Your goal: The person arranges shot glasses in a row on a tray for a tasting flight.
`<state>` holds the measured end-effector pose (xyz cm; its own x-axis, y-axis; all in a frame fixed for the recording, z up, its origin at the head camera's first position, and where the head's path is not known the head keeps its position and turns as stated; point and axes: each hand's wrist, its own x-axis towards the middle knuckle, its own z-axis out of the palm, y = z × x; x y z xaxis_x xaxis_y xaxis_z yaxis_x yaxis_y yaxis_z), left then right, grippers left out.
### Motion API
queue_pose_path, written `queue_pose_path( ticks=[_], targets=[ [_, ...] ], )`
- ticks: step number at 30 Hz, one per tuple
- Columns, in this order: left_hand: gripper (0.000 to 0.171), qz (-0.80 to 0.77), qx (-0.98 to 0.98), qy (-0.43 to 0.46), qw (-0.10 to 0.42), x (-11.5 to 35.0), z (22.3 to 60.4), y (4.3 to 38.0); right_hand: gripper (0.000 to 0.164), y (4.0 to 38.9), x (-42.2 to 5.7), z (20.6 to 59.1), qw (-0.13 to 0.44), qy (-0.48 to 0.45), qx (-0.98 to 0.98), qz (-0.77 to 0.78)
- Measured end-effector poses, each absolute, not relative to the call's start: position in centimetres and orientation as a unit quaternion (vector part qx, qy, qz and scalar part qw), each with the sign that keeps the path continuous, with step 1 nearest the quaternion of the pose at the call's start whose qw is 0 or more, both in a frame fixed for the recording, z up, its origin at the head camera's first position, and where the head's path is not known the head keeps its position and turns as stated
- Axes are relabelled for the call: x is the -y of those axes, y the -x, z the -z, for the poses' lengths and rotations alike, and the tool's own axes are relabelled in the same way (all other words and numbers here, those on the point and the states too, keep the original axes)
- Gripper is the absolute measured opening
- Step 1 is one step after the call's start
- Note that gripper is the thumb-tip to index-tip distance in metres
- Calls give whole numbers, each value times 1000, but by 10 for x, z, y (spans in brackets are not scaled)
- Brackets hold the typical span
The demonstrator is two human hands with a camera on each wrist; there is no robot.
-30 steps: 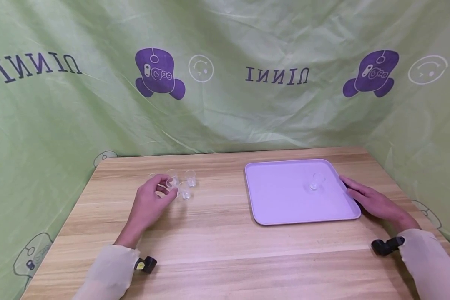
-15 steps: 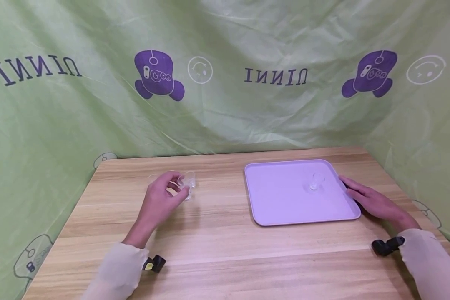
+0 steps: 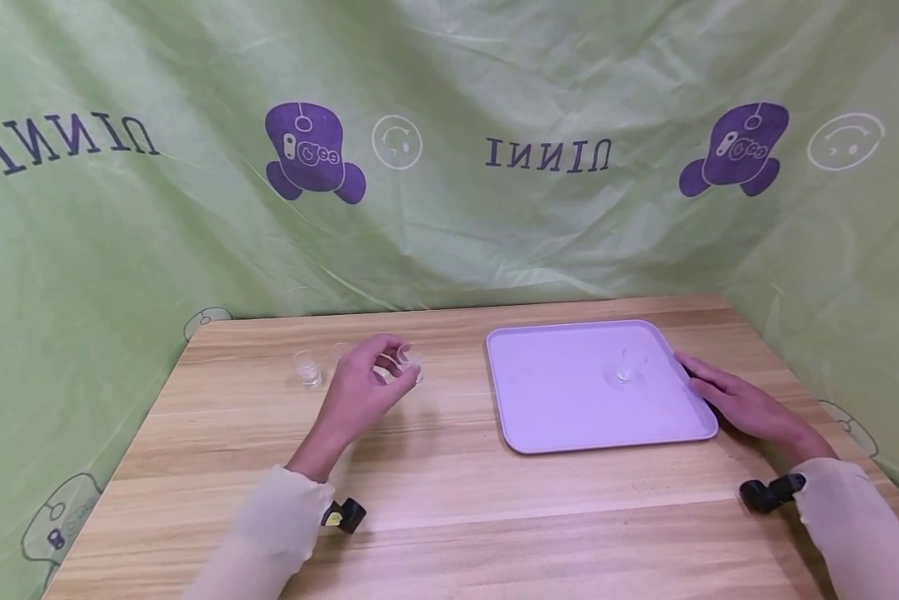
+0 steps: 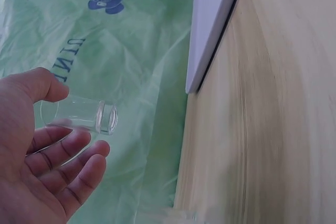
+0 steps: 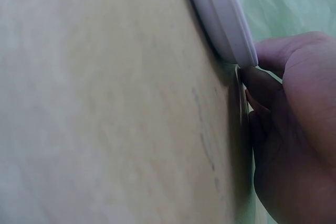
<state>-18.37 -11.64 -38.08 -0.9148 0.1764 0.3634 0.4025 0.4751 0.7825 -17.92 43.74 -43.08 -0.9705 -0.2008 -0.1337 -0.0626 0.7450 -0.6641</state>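
In the head view, my left hand (image 3: 367, 375) is raised over the left half of the table and pinches a small clear shot glass (image 3: 410, 360) between thumb and fingertips. The left wrist view shows that glass (image 4: 84, 114) lying sideways across the picture, its thick base away from the palm. At the light purple tray (image 3: 554, 408), my right hand (image 3: 745, 404) holds the right edge; the right wrist view shows the thumb at the rim (image 5: 231, 30) and fingers curled below it. Another clear shot glass (image 3: 626, 367) stands on the tray.
A shot glass (image 3: 310, 371) stands on the wooden table (image 3: 449, 500), left of my left hand. Other glasses behind that hand are mostly hidden. Green printed cloth (image 3: 434, 225) hangs behind the table and at its sides.
My left hand has moved right from the glass group, now carrying a shot glass. The glass at the far left has come into sight. My right hand and the tray have stayed put.
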Motion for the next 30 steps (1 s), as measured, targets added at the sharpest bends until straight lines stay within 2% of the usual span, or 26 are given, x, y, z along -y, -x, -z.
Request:
queue_pose_path(
  ticks=[10, 21, 30],
  targets=[
    [29, 492, 839, 221, 69, 55, 401, 197, 63, 172, -441, 432, 105, 61, -927, 355],
    [29, 470, 839, 275, 2, -10, 403, 209, 62, 179, -440, 431, 98, 64, -932, 344],
    [27, 438, 850, 294, -5, -65, 415, 222, 61, 181, -437, 431, 99, 63, -929, 351]
  ],
)
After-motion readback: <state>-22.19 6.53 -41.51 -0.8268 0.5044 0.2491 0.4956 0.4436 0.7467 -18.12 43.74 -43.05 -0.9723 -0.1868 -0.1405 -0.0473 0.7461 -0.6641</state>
